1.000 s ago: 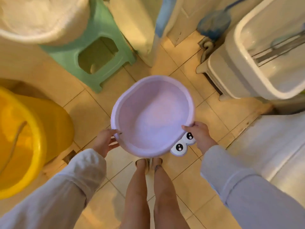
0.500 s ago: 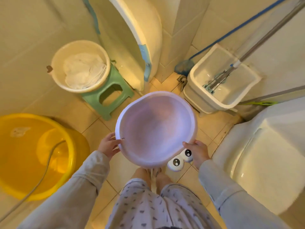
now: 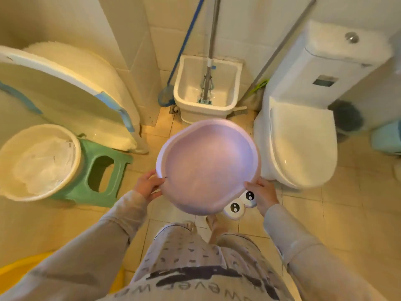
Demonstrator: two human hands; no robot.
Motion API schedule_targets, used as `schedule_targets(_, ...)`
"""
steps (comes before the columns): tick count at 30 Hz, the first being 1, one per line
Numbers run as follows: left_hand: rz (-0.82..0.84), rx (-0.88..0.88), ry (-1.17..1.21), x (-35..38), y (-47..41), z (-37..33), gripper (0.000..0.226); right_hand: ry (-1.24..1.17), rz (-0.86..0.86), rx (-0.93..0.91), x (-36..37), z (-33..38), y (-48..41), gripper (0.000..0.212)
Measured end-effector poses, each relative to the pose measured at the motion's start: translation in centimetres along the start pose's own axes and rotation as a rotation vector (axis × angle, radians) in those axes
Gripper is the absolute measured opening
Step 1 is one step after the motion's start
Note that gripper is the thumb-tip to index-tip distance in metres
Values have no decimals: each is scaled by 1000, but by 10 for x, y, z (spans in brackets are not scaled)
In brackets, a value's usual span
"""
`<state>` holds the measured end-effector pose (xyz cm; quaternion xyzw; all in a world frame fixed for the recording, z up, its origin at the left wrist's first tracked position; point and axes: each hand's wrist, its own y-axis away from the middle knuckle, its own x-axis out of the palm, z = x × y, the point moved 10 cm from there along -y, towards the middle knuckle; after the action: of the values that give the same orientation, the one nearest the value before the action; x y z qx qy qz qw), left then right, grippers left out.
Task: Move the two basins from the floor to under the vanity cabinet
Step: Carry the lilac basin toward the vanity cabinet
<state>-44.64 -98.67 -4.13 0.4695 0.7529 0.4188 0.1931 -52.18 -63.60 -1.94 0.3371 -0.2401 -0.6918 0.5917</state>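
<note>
I hold a lilac basin (image 3: 208,168) with cartoon eyes on its near rim in the air, level, above the tiled floor in front of my legs. My left hand (image 3: 148,185) grips its left rim and my right hand (image 3: 261,192) grips its right rim beside the eyes. The basin is empty. A cream basin (image 3: 13,148) with white cloth inside rests on a green stool (image 3: 104,177) at the left. No vanity cabinet is in view.
A white toilet (image 3: 303,144) stands at the right, close to the lilac basin. A mop sink (image 3: 208,90) with mop handles is at the back wall. A folded white tub (image 3: 71,92) leans at the left. A yellow tub edge (image 3: 13,270) shows at the bottom left.
The lilac basin has risen from near the floor with both hands on it. The view has lifted and turned right, so the toilet now shows and the yellow tub has slid out of frame.
</note>
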Motion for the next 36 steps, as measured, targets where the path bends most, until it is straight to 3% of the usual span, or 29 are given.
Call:
schedule_targets(7,230,-55,-332,77,5,25,47,-311,-290,100,-89,-110,67,13)
schedule_targets(16,482,-100,-681,224,43,88,49,-722,-581,181,-179,-229,153,18)
schedule_targets(19,567,-113,-783,274,58,119,49,-747,-663,211,-208,-259,177,5)
schedule_targets(24,649,-126,-902,352,88,177,50,-879,-724,255,-257,-307,197,8)
schedule_targets(30,673,-131,-945,433,117,251,32,-961,-783,278,-345,-345,203,16)
schedule_targets(36,695,-151,-970,503,143,307,42,-938,-849,224,-445,-355,208,15)
